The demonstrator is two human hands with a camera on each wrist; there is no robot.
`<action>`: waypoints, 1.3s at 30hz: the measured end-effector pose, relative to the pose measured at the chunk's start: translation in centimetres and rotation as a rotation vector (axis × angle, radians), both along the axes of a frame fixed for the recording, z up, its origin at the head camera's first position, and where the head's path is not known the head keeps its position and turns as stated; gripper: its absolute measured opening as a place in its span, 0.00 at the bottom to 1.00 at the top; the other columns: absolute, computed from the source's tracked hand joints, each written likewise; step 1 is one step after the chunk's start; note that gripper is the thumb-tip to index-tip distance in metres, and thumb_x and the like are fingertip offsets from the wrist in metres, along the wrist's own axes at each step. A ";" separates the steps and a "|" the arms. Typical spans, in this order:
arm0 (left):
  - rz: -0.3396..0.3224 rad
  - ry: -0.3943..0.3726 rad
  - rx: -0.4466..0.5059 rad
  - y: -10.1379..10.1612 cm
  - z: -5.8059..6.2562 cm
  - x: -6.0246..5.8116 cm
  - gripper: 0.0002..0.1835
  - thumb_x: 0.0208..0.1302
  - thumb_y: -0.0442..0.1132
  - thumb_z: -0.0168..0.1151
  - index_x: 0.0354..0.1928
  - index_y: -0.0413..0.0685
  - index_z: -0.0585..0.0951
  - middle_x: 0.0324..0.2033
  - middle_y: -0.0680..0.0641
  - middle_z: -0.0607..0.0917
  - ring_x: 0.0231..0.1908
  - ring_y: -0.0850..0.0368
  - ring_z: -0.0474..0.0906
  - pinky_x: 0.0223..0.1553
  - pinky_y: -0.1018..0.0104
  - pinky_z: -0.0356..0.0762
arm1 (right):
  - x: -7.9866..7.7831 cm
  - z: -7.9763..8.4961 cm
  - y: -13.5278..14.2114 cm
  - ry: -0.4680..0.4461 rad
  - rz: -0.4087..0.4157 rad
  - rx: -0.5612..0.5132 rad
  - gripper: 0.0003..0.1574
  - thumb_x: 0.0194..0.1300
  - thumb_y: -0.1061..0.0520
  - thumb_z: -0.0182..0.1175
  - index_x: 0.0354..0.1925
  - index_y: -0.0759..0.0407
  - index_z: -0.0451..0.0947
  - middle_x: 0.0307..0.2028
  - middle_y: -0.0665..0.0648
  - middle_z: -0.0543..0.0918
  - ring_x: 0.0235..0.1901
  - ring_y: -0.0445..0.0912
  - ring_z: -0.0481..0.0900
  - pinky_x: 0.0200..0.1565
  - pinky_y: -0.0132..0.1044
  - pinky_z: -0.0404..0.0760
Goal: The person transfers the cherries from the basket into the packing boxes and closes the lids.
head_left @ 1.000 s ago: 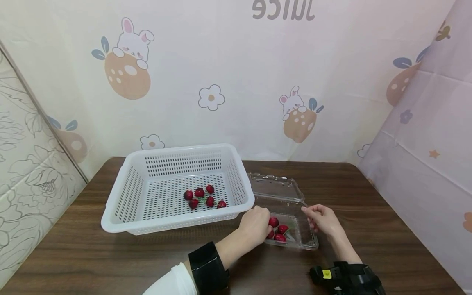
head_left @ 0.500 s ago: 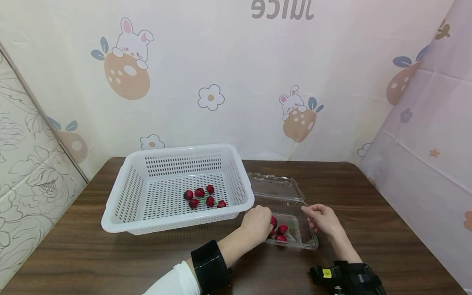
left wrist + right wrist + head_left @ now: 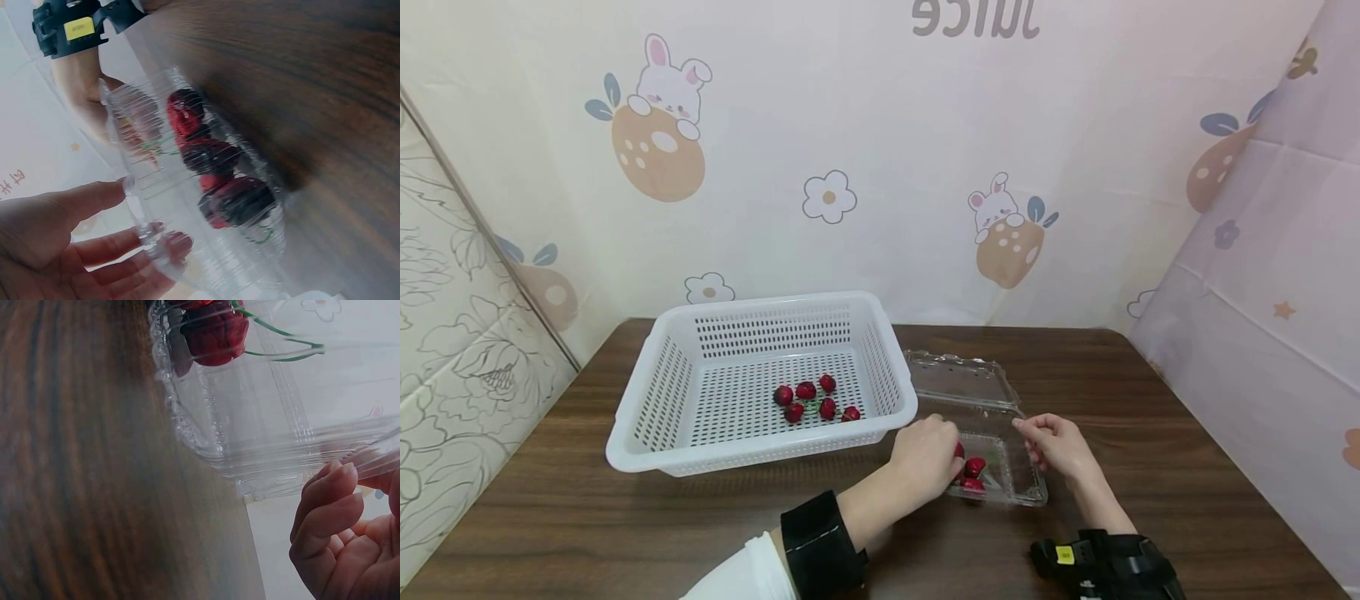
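Observation:
A clear plastic clamshell box (image 3: 1026, 487) lies with its lid (image 3: 958, 382) laid back on the right half of the table. Red cherries (image 3: 975, 467) sit in its near left part, some hidden behind my left hand (image 3: 923, 454). That hand reaches over the left rim; in the left wrist view its thumb (image 3: 100, 199) and fingers stand apart right at the rim, nothing between them. My right hand (image 3: 1056, 446) pinches the box's right edge between thumb and fingertips. Green stems (image 3: 300, 357) join onto a cherry (image 3: 217, 334) in the right wrist view.
Left of the box stands a white perforated basket (image 3: 737, 461) with several cherries (image 3: 806, 391) on its floor. Its right wall rises close to the clamshell. A printed curtain (image 3: 895, 167) hangs behind the brown wooden table (image 3: 587, 533).
My left hand has shifted slightly right over the clamshell, covering more of the cherries there. The right hand and the basket have stayed put.

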State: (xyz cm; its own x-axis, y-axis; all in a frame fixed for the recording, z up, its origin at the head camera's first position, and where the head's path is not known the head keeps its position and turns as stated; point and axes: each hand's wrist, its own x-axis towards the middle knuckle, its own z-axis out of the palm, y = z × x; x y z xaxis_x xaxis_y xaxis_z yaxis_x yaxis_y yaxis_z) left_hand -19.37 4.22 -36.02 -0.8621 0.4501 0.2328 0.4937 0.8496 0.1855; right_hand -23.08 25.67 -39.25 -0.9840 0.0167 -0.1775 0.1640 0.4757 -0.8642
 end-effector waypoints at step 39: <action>0.000 0.346 0.037 -6.8 3.7 1.2 0.09 0.50 0.40 0.65 0.30 0.43 0.78 0.25 0.49 0.77 0.27 0.55 0.75 0.28 0.64 0.72 | 0.1 0.1 0.0 0.000 -0.004 -0.004 0.23 0.62 0.47 0.53 0.39 0.68 0.66 0.18 0.51 0.71 0.17 0.42 0.68 0.20 0.35 0.70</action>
State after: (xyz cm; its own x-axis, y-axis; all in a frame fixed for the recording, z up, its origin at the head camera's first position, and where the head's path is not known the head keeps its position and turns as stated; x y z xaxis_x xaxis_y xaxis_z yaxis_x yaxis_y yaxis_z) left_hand -18.19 -2.54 -32.29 -0.7288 0.4361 0.5280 0.5331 0.8452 0.0378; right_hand -23.01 25.65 -39.16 -0.9839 0.0199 -0.1775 0.1657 0.4718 -0.8660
